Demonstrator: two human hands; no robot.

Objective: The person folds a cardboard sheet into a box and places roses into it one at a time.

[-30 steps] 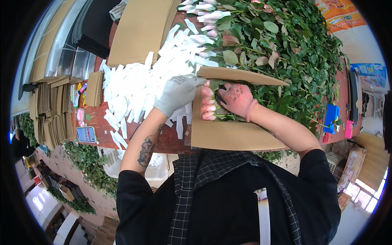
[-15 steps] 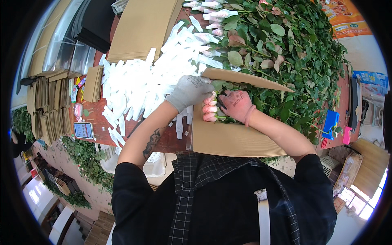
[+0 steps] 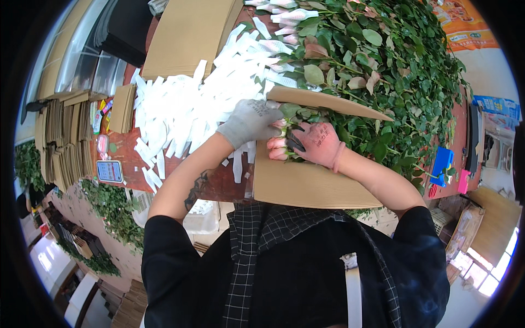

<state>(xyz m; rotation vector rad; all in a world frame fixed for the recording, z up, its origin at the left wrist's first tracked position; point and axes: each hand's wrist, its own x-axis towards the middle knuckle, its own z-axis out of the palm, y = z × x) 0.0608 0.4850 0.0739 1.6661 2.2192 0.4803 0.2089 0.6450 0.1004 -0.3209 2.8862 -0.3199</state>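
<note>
A bunch of pink rose buds [image 3: 276, 148] with green leaves lies on a brown corrugated cardboard sheet [image 3: 306, 183] whose far flap [image 3: 328, 102] is folded up. My left hand [image 3: 249, 121], in a grey glove, presses on the bud ends at the sheet's left edge. In a pink glove, my right hand [image 3: 317, 143] grips the bunch just behind the buds, over the stems.
A heap of white foam net sleeves [image 3: 186, 109] covers the red-brown table [image 3: 219, 186] to the left. Beyond the sheet lies a large pile of leafy roses [image 3: 383, 60]. Stacked cardboard sheets [image 3: 188, 38] stand at the back, a calculator [image 3: 109, 171] at the left edge.
My left hand has slid from the flap's left end down onto the buds. My right hand has closed more tightly on the bunch. The view shifted slightly.
</note>
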